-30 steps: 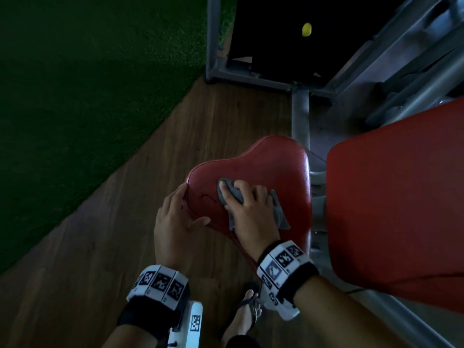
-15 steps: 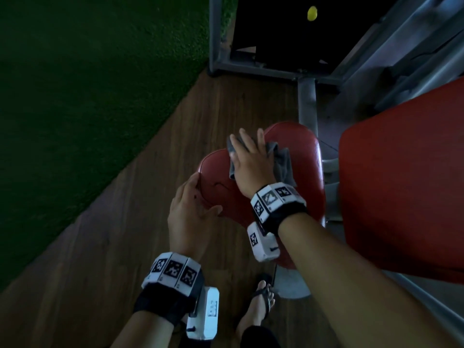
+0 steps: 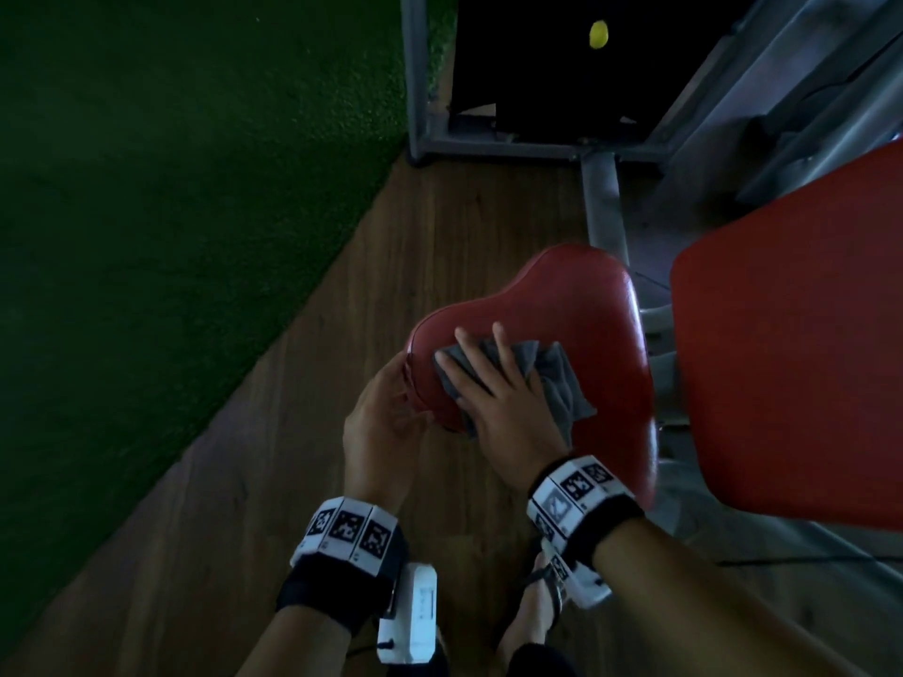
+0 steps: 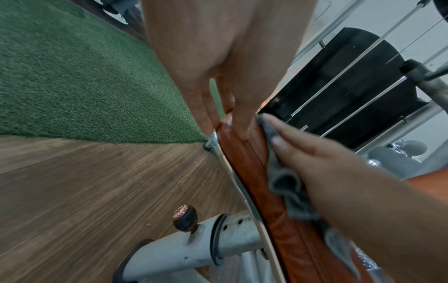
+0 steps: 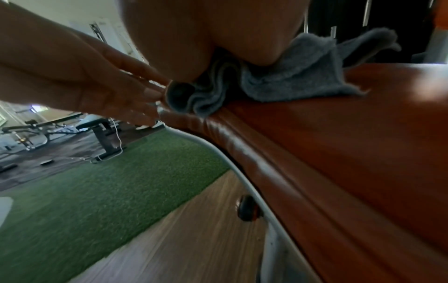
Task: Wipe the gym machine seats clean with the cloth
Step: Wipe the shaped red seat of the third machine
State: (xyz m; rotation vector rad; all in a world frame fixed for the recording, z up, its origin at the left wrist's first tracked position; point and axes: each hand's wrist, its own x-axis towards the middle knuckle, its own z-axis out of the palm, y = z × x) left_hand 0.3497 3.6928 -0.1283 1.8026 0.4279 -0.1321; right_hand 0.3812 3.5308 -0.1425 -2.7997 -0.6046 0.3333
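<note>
On the left is green turf [image 3: 171, 188], then a wood floor [image 3: 317, 456]. The left hand [image 3: 378, 427] has its grip closed on the left edge of the red seat [image 3: 576, 305], holding it steady. The right hand [image 3: 508, 412] lies open and flat on the gray cloth [image 3: 562, 378], pressing it onto the seat's near left part. Half a second ago the cloth was farther up the seat; now it has come back toward the person. So the wiping goes back and forth, and it looks partly done. The seat's long way runs from near the person to the far frame. On the right is a bigger red pad [image 3: 791, 359], not wiped now.
</note>
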